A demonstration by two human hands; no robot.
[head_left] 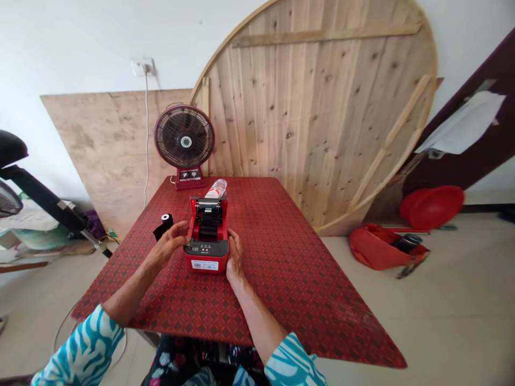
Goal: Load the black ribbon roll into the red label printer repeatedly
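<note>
A red and black label printer stands on the table with its lid raised at the back. Black ribbon or film shows inside it, and a white label is stuck on its front. My left hand rests on the printer's left side, fingers bent against its edge. Against the right side lies my right hand, its fingers partly hidden behind the casing, so the printer is held between both hands. Left of it, near my left fingers, a black roll with a white core has its loose end hanging out.
The table has a red patterned cover. Behind the printer lies a clear plastic bottle; a dark red fan stands at the far left corner. A round wooden board leans on the wall. A red bag is on the floor.
</note>
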